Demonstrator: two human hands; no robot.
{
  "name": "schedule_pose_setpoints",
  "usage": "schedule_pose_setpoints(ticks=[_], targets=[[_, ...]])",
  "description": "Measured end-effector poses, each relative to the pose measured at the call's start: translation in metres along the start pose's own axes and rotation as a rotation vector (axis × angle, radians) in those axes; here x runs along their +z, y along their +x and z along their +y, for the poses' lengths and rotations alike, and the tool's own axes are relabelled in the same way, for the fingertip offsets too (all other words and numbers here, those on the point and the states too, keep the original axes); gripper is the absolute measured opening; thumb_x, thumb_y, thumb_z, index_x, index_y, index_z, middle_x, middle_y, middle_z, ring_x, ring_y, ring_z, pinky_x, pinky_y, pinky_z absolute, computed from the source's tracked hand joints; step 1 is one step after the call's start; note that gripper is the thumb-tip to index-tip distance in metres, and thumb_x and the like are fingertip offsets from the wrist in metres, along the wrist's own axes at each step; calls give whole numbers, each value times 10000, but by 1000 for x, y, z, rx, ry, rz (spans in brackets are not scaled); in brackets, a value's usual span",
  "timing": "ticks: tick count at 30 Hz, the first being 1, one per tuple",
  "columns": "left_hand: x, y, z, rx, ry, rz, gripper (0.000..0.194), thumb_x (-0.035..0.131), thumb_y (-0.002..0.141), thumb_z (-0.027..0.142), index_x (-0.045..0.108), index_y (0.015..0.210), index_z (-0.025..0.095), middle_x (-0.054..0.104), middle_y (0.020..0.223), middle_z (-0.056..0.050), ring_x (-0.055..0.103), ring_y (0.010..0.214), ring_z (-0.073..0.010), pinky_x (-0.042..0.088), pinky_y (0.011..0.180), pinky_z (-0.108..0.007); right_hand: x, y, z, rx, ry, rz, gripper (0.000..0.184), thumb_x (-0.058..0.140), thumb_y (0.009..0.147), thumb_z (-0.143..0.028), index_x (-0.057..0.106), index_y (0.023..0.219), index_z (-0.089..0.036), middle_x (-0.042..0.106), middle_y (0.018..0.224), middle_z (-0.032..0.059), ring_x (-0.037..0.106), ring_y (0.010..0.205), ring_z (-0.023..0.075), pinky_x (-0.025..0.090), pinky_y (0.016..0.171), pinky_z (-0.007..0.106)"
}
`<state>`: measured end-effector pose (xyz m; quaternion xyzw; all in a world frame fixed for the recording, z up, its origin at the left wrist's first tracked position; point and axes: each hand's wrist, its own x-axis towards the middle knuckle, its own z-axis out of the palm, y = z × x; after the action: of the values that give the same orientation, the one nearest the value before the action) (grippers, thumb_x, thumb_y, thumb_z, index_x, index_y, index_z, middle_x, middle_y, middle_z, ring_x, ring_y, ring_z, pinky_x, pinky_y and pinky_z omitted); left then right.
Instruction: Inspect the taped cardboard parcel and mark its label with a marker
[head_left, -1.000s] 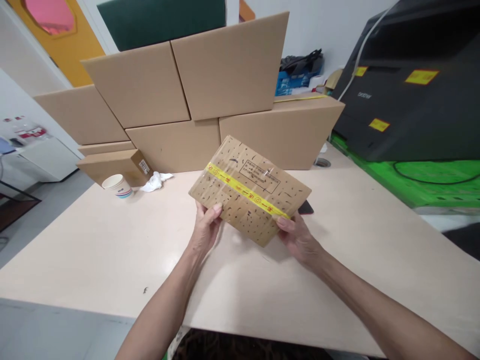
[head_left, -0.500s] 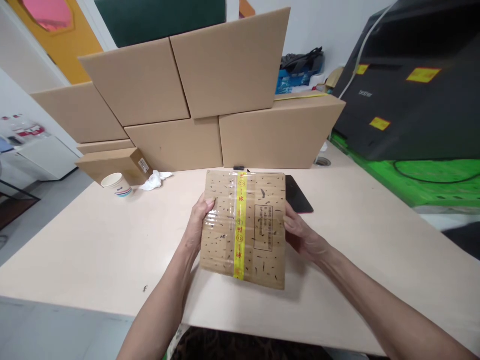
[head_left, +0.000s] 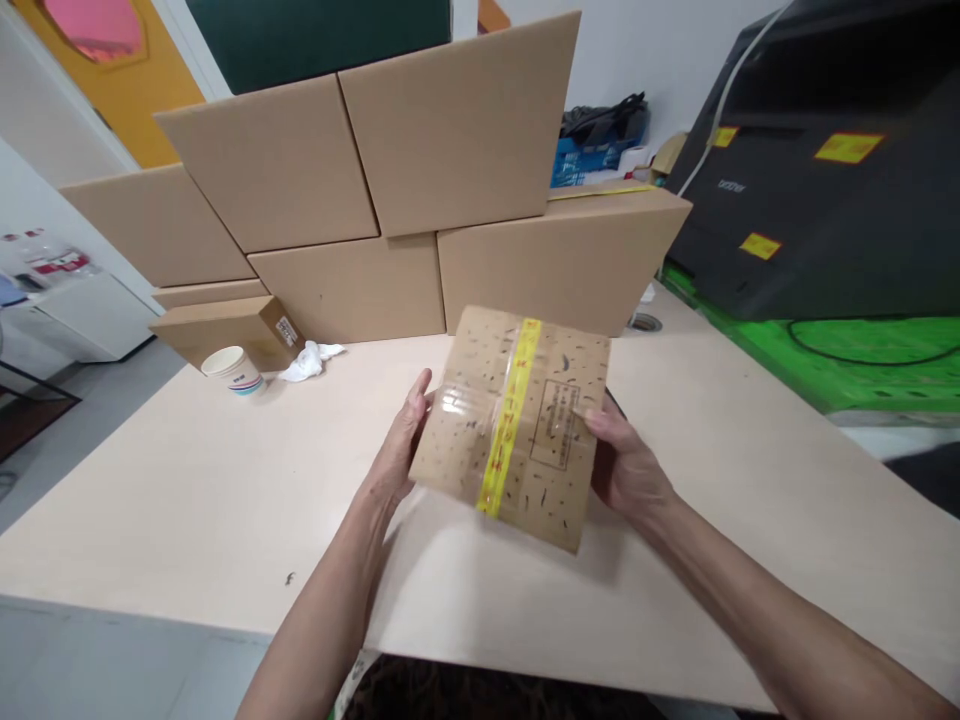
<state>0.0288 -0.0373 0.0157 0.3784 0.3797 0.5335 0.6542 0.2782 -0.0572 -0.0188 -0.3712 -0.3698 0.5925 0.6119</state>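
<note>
A small brown cardboard parcel (head_left: 517,425) with black flecks, a yellow tape strip down its middle and clear tape over it is held above the beige table (head_left: 225,500). My left hand (head_left: 397,450) presses against its left edge, thumb up along the side. My right hand (head_left: 626,465) grips its right edge, thumb on the printed top face. The parcel is tilted, its far end raised and turned to the right.
A wall of large plain cardboard boxes (head_left: 450,130) stands along the table's back. A small flat box (head_left: 225,330), a paper cup (head_left: 231,370) and a crumpled white tissue (head_left: 307,362) lie at the back left. A black machine (head_left: 825,180) on green matting fills the right.
The parcel has been turned in both hands from lying crosswise to lengthwise, then lifted and tilted to the right. It now hides the dark phone on the table behind it.
</note>
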Motion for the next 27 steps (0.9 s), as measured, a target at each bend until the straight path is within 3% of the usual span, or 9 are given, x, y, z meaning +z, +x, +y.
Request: schedule_pose_setpoints(ticks=[3, 5, 9, 13, 16, 19, 27], targets=[[4, 1, -8, -5, -22, 122, 1124, 845, 628, 739, 385, 1569, 332, 447, 1625, -126, 417, 1496, -373, 442, 1141, -474, 2, 4, -4, -62, 63, 121, 536, 749, 730, -436, 608, 1231, -309, 723, 1284, 46, 696, 1143, 357, 603, 910, 534], [12, -1, -14, -20, -56, 106, 1246, 893, 585, 700, 275, 1612, 360, 372, 1672, -116, 352, 1532, -382, 446, 1140, -490, 7, 4, -4, -84, 130, 179, 510, 761, 714, -401, 627, 1199, -318, 718, 1262, 23, 671, 1174, 344, 594, 939, 511], [29, -6, -27, -8, -142, 72, 1382, 992, 564, 438, 134, 1645, 372, 402, 1652, -101, 380, 1524, -335, 430, 1171, -412, 18, -1, 1, -91, 202, 213, 515, 807, 680, -375, 620, 1159, -344, 711, 1200, 4, 621, 1240, 326, 573, 992, 494], [28, -5, -27, 86, -189, 171, 1255, 952, 613, 283, 214, 1626, 340, 566, 1507, -90, 493, 1443, -307, 439, 1157, -381, 18, -6, 5, -41, 131, 107, 565, 830, 682, -387, 584, 1191, -382, 684, 1278, -2, 589, 1285, 316, 559, 1007, 495], [17, 0, -17, 121, -152, 190, 1127, 937, 601, 292, 355, 1566, 249, 663, 1365, -112, 573, 1356, -338, 455, 1135, -424, 12, -4, -2, 1, 82, 37, 626, 800, 713, -453, 550, 1284, -398, 632, 1389, 15, 564, 1309, 335, 567, 976, 517], [4, 4, -5, 95, -117, 199, 1041, 934, 576, 327, 460, 1491, 179, 715, 1268, -120, 581, 1342, -365, 452, 1134, -449, 4, 1, -12, 6, 45, 62, 709, 772, 725, -515, 503, 1371, -406, 527, 1519, 19, 523, 1345, 347, 582, 932, 516], [-13, 8, 14, 131, -11, 179, 1128, 895, 633, 338, 334, 1602, 208, 689, 1363, -107, 553, 1387, -352, 414, 1188, -459, 1, 2, -14, 147, -35, -12, 753, 808, 675, -528, 565, 1364, -344, 570, 1441, 70, 510, 1323, 370, 607, 818, 470]])
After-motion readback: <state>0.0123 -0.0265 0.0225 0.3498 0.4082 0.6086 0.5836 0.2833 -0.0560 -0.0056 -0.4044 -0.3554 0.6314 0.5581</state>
